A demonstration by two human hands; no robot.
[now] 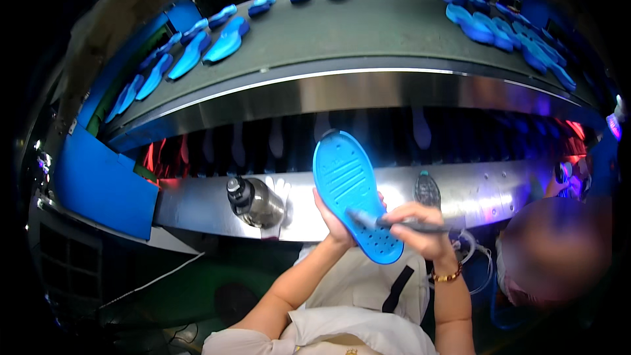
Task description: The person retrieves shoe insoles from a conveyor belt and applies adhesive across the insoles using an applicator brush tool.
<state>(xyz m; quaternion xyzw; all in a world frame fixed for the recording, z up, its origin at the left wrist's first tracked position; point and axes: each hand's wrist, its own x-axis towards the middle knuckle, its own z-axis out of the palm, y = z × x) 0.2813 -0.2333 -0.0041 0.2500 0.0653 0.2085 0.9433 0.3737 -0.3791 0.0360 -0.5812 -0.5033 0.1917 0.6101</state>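
A: What did your hands have hold of?

B: Your left hand (pixel 334 221) gripped the blue sole (pixel 346 184), its thumb side at the near-left edge and fingertips showing past the opposite edge. Your right hand (pixel 424 240) pinched a dark-handled brush (pixel 430 227).

A: How did the sole lie from that brush grip?

B: Toward ten o'clock of your right hand. Its long axis ran from eleven o'clock, at the broader end, to five o'clock, at the holed end. Your brush handle pointed to three o'clock, so it crossed that axis; the bristles were over the sole's middle, too blurred to show whether they touched.

A: Which of your hands was nearer?

B: Your left; it bore the sole, while your right was just beside the edge at four o'clock.

A: And beyond?

B: On the metal ledge (pixel 197 207), a steel bottle (pixel 256 202) stood at nine o'clock from your sole, and a dark sole-shaped piece (pixel 427 190) lay at three. At twelve was the belt (pixel 368 26), bearing other soles (pixel 228 41).
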